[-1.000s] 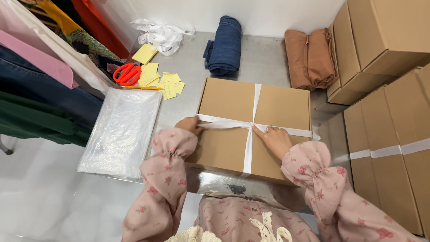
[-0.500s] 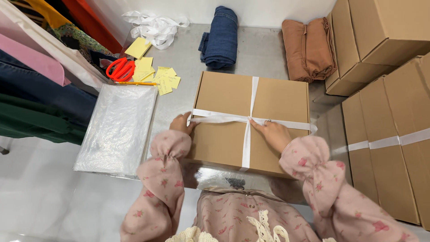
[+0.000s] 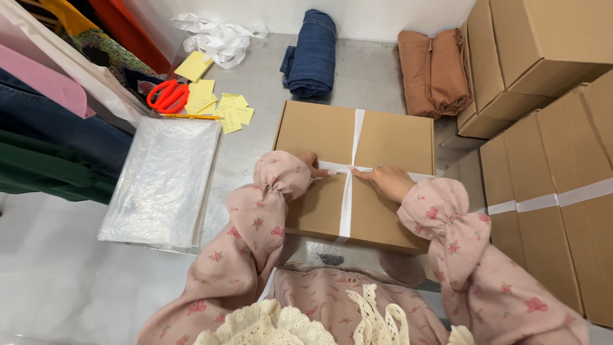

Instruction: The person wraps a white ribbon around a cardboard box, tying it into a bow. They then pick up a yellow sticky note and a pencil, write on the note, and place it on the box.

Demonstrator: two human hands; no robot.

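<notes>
I see a flat cardboard box (image 3: 357, 172) lying on the grey table (image 3: 255, 147) right in front of the person, with white ribbon (image 3: 348, 191) already run lengthwise and crosswise over its lid, so the wrap looks done and, as I judge it, only the knot at the crossing is left. The left hand (image 3: 308, 161) pinches the crosswise strand just left of the crossing, fingers closed on the ribbon; the right hand (image 3: 386, 180) lies on the lid just right of it, fingertips pressed to the ribbon (whether it truly grips or only pins it I cannot tell). No bow or knot shows yet at the crossing. To the left lies a stack of clear plastic bags (image 3: 163, 182), beyond it red scissors (image 3: 167, 96) and yellow paper slips (image 3: 220, 105), with loose ribbon (image 3: 217, 38) further back. Boxes already bound with ribbon (image 3: 555, 204) stand stacked at the right.
</notes>
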